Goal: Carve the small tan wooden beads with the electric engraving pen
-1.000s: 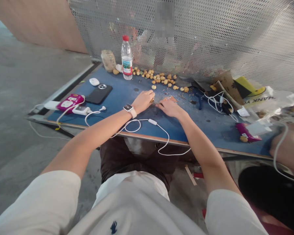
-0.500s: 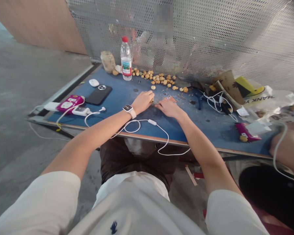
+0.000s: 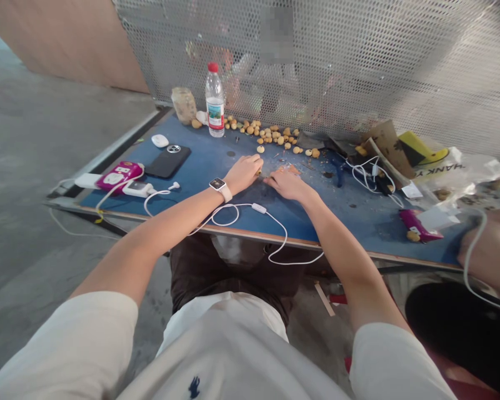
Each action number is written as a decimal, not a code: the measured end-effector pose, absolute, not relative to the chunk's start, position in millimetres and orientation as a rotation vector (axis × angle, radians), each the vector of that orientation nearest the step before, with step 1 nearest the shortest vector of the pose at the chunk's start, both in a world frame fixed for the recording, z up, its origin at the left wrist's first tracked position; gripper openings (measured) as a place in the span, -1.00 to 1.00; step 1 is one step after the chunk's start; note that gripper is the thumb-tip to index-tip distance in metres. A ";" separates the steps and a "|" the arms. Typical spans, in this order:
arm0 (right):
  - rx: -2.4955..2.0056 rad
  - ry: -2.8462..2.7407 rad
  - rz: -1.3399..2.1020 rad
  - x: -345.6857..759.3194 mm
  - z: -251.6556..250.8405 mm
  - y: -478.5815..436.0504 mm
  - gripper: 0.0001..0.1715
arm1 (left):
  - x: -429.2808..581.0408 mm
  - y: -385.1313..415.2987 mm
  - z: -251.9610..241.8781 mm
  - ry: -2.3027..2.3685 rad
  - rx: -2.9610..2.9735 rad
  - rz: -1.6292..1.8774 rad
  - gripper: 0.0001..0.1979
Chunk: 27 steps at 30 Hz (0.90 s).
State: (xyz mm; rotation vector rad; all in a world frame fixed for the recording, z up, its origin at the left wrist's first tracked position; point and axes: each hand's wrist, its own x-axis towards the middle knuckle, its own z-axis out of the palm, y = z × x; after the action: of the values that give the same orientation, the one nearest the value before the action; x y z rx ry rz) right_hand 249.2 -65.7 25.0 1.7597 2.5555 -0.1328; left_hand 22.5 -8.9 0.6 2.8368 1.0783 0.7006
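My left hand [image 3: 245,172], with a watch [image 3: 218,184] on its wrist, is closed over the middle of the blue table. A bit of a small tan piece [image 3: 259,173] shows at its fingertips; most of it is hidden. Just to the right, my right hand [image 3: 286,182] has its fingers curled together, pointing at the left one. What it grips, if anything, is too small to make out. Beyond both hands lie several round tan nut-like pieces [image 3: 270,134], with one [image 3: 260,149] closest to my left hand. Orange crumbs [image 3: 290,169] lie behind my right hand.
A water bottle [image 3: 215,105] and a jar [image 3: 184,105] stand by the perforated metal screen [image 3: 341,66]. A phone [image 3: 168,161] and purple pack [image 3: 120,176] lie left. A white cable [image 3: 284,230] hangs over the front edge. Another person's hand [image 3: 489,250] is at right, near a plastic bag [image 3: 462,169].
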 end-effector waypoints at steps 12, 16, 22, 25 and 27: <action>1.828 2.479 -0.139 243.7 26.0 -66.9 -0.27 | 26.8 -13.8 -0.7 1.115 2.985 0.628 -0.69; 1.808 2.487 -0.166 243.2 28.0 -68.7 -0.32 | 26.5 -14.8 1.1 1.139 2.960 0.606 -0.69; 1.824 2.458 -0.152 241.8 29.0 -70.1 -0.28 | 27.3 -18.8 5.8 1.152 2.984 0.566 -0.67; 1.806 2.472 -0.147 241.4 29.7 -70.2 -0.27 | 27.3 -20.1 7.0 1.172 2.973 0.546 -0.67; 1.791 2.480 -0.145 241.4 30.3 -70.4 -0.30 | 26.8 -19.8 6.4 1.149 2.956 0.575 -0.69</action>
State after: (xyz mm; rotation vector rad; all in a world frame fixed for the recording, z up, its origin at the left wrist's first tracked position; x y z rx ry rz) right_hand 241.4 -70.4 30.3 1.7905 2.4802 -0.1454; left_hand 26.8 -19.8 6.4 2.9557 1.1491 0.5753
